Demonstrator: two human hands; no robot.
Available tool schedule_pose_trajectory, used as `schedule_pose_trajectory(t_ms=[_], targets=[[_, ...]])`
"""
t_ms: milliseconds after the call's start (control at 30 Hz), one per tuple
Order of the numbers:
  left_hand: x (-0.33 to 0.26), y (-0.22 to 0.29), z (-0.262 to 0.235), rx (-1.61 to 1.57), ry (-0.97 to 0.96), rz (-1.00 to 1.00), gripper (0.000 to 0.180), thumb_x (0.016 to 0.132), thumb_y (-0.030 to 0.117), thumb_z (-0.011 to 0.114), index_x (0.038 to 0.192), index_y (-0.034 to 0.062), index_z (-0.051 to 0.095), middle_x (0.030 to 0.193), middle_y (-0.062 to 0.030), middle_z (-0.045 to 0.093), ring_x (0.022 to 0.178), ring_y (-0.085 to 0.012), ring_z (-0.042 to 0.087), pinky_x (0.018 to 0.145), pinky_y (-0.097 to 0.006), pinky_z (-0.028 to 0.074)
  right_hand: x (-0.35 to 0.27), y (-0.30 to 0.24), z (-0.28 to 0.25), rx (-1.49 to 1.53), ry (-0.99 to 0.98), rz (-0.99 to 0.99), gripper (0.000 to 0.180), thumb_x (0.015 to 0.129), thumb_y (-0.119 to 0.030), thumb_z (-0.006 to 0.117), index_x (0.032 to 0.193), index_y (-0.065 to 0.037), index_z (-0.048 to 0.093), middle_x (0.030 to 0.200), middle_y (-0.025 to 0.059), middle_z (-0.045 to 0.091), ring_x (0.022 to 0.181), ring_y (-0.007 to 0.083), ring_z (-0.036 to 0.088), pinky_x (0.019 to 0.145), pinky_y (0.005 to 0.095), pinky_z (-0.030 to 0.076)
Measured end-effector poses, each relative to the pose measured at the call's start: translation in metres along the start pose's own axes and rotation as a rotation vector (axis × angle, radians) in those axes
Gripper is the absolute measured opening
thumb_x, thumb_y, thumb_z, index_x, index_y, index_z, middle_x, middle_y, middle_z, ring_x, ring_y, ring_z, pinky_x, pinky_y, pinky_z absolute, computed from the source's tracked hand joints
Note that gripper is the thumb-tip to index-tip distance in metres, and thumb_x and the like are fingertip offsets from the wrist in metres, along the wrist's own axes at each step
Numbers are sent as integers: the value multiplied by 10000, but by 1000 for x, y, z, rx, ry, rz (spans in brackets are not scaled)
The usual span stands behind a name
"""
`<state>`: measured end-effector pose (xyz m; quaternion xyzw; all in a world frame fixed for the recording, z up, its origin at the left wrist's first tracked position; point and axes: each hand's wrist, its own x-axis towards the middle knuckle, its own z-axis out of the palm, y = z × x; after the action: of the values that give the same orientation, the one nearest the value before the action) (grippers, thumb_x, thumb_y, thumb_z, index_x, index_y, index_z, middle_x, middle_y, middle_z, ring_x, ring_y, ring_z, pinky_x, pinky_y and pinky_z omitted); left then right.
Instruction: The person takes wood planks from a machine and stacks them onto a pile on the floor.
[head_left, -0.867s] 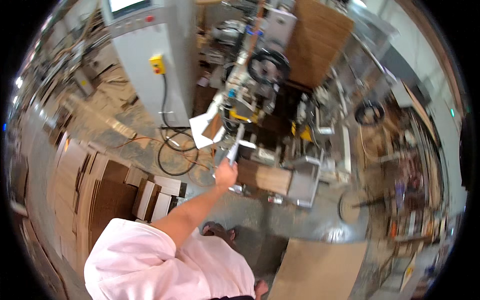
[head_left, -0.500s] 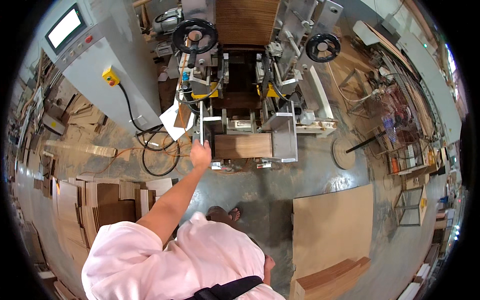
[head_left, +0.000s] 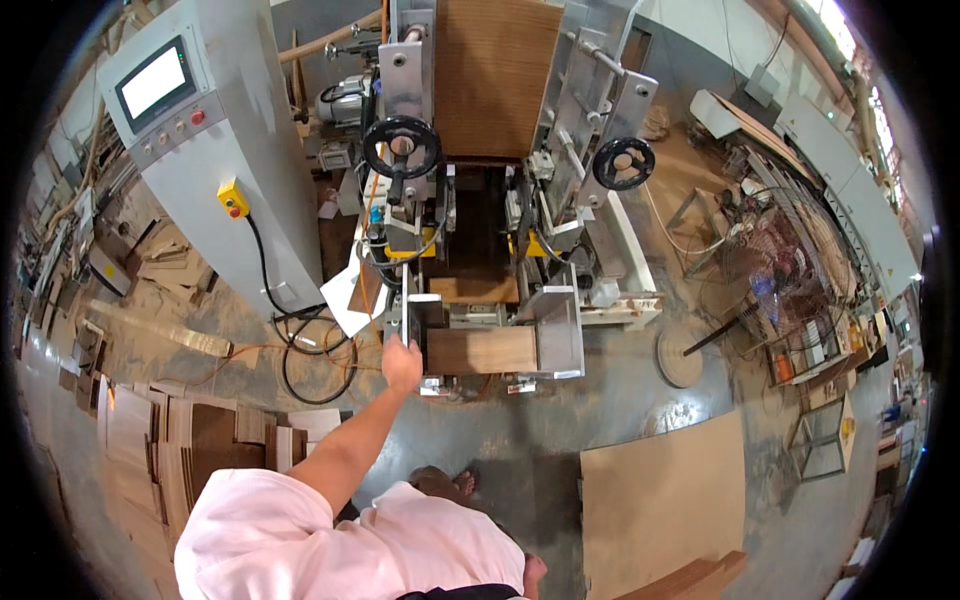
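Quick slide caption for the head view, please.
Person's left hand on the metal guide of a wood-feeding machine, beside a brown board at its outfeed; right hand unseen.

Brushed grey metal machine frame [head_left: 560, 330]; matt brown wood panel [head_left: 480, 350] — glossy, wet-looking concrete floor [head_left: 560, 450].

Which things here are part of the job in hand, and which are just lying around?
In hand:
left hand
metal side plate it touches
wooden board at the machine's outfeed

Lying about:
cardboard sheets
big flat sheet
floor fan
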<state>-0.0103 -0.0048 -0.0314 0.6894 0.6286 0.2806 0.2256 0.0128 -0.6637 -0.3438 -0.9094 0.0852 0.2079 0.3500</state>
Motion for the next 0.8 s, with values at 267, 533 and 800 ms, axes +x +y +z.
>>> schedule_pose_trajectory(t_ms=[267,533,800], targets=[[-6,14,-4,51,-24,-41,257,879,218,579,969,-17,527,982,-238,583,952,-428,573,830,-511,458,22,23,6,-215,-32,-389,143,775,-159,643,850,-70,725,794,149,701,682,246,673,609,413,523],[-3,16,7,5,11,-7,266,882,219,579,961,-31,536,1009,-251,572,955,-443,567,836,-515,459,9,53,-1,-687,-99,-455,277,872,-337,530,914,-150,730,870,137,696,816,337,664,709,461,513],[-3,15,14,-26,-35,0,293,890,241,571,977,-35,524,1022,-268,570,959,-468,565,850,-537,441,4,40,-7,-613,-56,-407,250,863,-292,555,954,-124,716,889,133,690,810,303,657,720,446,514]])
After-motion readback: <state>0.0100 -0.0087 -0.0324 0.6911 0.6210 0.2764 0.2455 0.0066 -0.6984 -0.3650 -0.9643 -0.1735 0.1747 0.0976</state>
